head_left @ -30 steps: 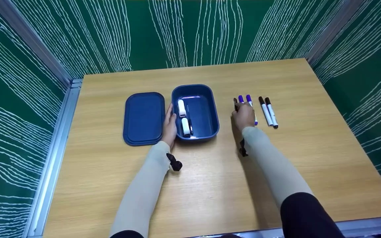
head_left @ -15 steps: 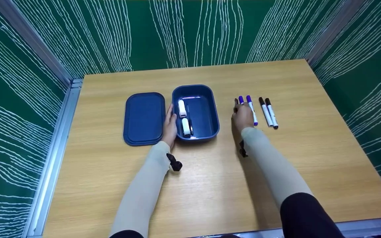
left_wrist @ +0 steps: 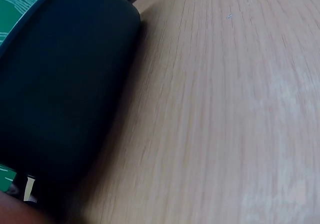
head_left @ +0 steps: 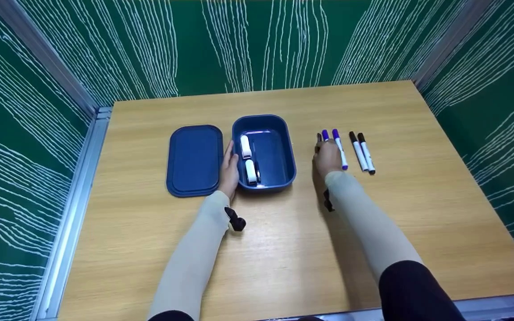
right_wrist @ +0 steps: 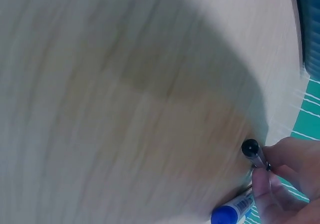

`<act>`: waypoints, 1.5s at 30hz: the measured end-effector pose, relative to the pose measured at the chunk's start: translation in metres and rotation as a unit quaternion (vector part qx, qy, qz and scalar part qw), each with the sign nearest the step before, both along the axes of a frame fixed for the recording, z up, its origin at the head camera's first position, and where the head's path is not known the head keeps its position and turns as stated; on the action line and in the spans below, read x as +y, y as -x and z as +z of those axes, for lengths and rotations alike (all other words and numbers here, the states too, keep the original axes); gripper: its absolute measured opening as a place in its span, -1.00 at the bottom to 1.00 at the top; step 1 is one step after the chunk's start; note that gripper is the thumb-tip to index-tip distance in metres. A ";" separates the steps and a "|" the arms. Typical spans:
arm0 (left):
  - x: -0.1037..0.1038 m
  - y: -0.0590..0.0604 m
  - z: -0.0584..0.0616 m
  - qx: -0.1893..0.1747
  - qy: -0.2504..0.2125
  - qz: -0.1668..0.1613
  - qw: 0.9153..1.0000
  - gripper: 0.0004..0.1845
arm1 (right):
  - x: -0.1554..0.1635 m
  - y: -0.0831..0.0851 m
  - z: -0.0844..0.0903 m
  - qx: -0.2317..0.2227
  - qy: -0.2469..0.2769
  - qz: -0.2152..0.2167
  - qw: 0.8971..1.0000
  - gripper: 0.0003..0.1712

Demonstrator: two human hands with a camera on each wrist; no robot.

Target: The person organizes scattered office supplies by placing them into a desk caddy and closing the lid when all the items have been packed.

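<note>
- While resting at frame centre, left hand [head_left: 229, 169] flat, fingers straight against blue box [head_left: 283, 178] side
- Right of centre, right hand [head_left: 327, 157] pinching black-capped marker [right_wrist: 255, 154] on table [head_left: 283, 249]
- Farther right, four markers [head_left: 363, 151] lying

text: none legible | markers [head_left: 350, 149]: print too small | box [head_left: 283, 147]: unmarked

near table [head_left: 283, 249] open | markers [head_left: 355, 151] right | box [head_left: 283, 178] centre
</note>
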State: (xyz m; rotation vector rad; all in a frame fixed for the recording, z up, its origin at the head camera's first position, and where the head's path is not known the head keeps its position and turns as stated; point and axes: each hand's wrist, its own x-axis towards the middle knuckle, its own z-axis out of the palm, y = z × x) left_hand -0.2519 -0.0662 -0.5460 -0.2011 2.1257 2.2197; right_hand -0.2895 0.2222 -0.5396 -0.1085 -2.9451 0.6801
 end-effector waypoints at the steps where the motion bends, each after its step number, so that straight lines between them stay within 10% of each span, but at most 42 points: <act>1: 0.000 0.000 0.000 0.000 0.000 0.001 1.000 -0.45 | 0.000 0.000 0.000 -0.002 0.003 0.001 1.000 -0.78; 45: 0.001 -0.002 0.001 -0.003 0.007 0.001 1.000 -0.46 | -0.003 -0.002 0.006 -0.047 0.025 0.004 0.999 -0.76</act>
